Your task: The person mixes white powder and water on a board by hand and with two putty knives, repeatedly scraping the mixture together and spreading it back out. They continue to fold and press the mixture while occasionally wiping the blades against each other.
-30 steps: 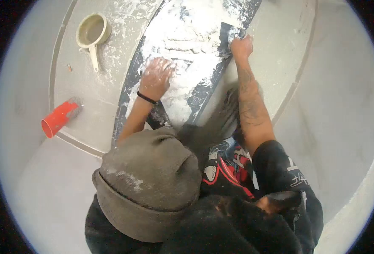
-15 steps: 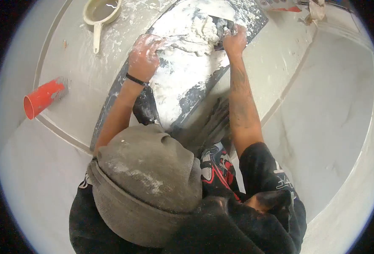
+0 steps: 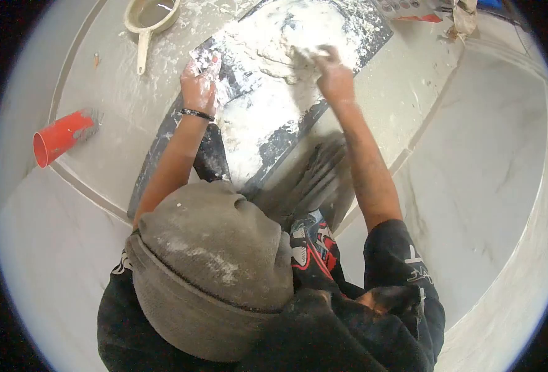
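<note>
White, wet-looking paste (image 3: 267, 111) with powdery patches covers a long dark board (image 3: 280, 146) on the floor. My left hand (image 3: 199, 87), dusted white, grips the edge of a flat dark spreader (image 3: 229, 77) smeared with white, lying over the paste at the board's left side. My right hand (image 3: 336, 77) is above the paste on the right, fingers curled and blurred by motion. It holds a dark scraper (image 3: 305, 59), seen nearly edge-on and smeared. A mound of paste (image 3: 280, 65) lies between the two tools.
A cream dipper (image 3: 142, 53) holding liquid stands at the upper left. An orange-red cup (image 3: 63, 137) lies on its side at the left. A printed bag (image 3: 410, 9) is at the upper right. Marbled slabs (image 3: 478, 161) lie at the right; my shoe (image 3: 314, 245) is near the board.
My left hand has drawn back slightly, and its spreader has turned from edge-on to flat. My right hand has moved down and left, its scraper turning from broad face to nearly edge-on.
</note>
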`<state>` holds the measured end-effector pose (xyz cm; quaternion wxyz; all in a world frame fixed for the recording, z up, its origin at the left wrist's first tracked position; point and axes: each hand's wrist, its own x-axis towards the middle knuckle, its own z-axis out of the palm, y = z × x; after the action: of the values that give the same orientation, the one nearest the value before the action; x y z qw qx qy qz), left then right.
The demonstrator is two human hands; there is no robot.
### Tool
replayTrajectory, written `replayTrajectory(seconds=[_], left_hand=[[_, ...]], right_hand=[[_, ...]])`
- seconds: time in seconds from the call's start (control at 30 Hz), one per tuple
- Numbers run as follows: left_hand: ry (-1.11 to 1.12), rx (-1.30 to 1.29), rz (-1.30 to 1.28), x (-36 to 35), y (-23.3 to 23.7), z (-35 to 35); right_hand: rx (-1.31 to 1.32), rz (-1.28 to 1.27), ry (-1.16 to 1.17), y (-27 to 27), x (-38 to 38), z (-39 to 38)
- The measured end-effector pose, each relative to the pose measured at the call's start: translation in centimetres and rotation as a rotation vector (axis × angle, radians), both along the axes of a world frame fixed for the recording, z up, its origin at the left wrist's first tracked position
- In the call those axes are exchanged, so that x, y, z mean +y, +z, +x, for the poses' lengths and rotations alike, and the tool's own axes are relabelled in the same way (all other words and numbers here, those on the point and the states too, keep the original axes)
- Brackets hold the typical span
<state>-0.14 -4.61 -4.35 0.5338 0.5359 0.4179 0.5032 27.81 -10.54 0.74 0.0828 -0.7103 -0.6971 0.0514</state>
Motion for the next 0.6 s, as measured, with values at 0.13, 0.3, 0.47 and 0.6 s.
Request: replayTrajectory(seconds=[0.13,0.3,0.47,0.6], left_hand=[[-0.045,-0.019,-0.435,0.0,0.7,1.1],[0.112,-0.423,-0.449,-0.9,2.8,2.1],[-0.086,0.109,-0.023,0.5,-3.1,-1.0],[-0.079,-0.245,-0.167,-0.2,-2.7,0.0]], right_hand=[[-0.128,-0.015,0.171,-0.6,-0.9,-0.5],[-0.123,-0.169,0.006,0.7,-0.4,-1.5],[-0.031,-0.043,0.138,1.0,-1.0,0.0],[-0.056,-0.108,-0.043,-1.1,-1.7,-1.3]])
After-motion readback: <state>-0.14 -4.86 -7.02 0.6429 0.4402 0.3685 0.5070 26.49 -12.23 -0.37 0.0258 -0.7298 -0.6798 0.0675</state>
